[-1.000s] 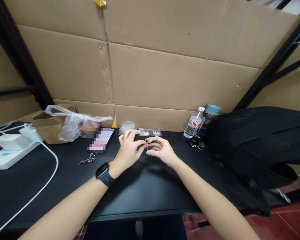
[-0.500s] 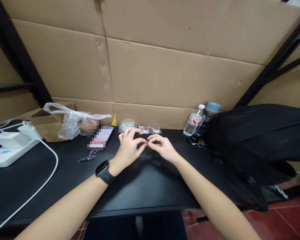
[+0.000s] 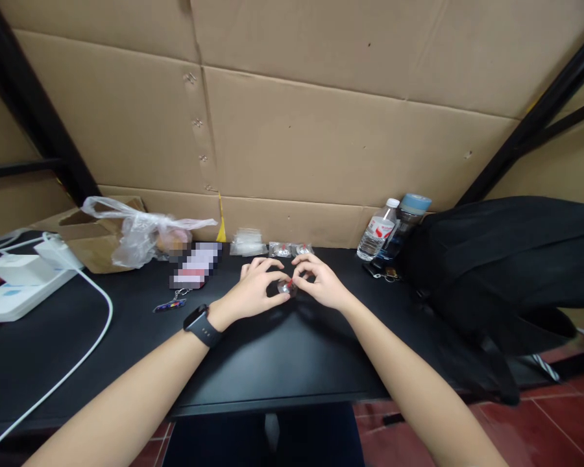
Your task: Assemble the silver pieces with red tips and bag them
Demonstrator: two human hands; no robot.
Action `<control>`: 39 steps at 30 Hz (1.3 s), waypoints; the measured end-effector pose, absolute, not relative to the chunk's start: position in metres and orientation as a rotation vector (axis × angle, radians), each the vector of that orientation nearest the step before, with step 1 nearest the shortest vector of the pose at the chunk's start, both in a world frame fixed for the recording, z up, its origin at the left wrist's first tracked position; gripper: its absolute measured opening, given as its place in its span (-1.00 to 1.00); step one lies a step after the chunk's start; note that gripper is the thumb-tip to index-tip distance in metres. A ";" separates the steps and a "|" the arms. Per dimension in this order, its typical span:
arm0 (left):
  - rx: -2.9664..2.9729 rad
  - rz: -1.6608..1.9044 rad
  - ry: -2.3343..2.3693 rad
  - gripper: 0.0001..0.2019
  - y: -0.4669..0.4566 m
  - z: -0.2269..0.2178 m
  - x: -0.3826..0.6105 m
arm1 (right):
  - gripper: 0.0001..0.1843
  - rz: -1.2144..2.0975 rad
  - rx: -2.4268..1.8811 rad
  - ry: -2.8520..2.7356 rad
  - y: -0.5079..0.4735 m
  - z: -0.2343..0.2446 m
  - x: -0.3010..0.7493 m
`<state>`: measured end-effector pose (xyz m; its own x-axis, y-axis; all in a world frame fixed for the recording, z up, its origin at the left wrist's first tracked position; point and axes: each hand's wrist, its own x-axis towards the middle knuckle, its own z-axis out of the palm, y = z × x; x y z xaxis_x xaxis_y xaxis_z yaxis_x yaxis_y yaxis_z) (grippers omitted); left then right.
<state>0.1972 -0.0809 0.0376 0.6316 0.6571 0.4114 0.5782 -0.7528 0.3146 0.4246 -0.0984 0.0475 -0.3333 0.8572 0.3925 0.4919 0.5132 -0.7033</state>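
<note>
Both my hands meet over the middle of the black table (image 3: 282, 357). My left hand (image 3: 253, 292), with a black watch on its wrist, and my right hand (image 3: 318, 284) pinch a small clear packet with a red bit (image 3: 287, 287) between their fingertips, low over the tabletop. Just behind the hands lie two more small clear packets (image 3: 290, 249) and a stack of clear plastic bags (image 3: 247, 242) against the cardboard wall.
A phone (image 3: 196, 264) and a keychain (image 3: 169, 303) lie left of the hands. Further left are a cardboard box with a plastic bag (image 3: 141, 235), a white power strip (image 3: 14, 285) and cable. Two bottles (image 3: 389, 230) and a black backpack (image 3: 506, 272) stand to the right.
Both hands have come down from a raised pinch to just above the tabletop, with the small packet between them. The camera has tilted slightly.
</note>
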 end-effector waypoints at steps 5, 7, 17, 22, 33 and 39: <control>2.638 0.891 1.086 -0.70 -0.057 0.041 0.173 | -0.91 0.431 -1.167 -2.092 -0.093 0.040 0.430; 2.648 0.898 1.174 -0.75 -0.044 0.042 0.157 | -0.91 0.356 -1.217 -2.131 -0.090 0.035 0.433; 2.714 0.610 0.986 -0.89 -0.031 0.036 0.140 | -0.88 0.197 -1.358 -2.097 -0.074 0.024 0.447; 2.761 0.533 1.041 -0.91 -0.039 0.040 0.146 | -0.62 0.275 -1.461 -2.275 -0.080 0.045 0.485; 2.803 0.559 1.021 -0.92 -0.042 0.035 0.149 | -0.52 0.594 -1.564 -2.265 -0.079 0.053 0.517; 2.755 0.686 0.994 -0.84 -0.044 0.043 0.151 | -0.59 0.560 -1.553 -2.268 -0.083 0.055 0.516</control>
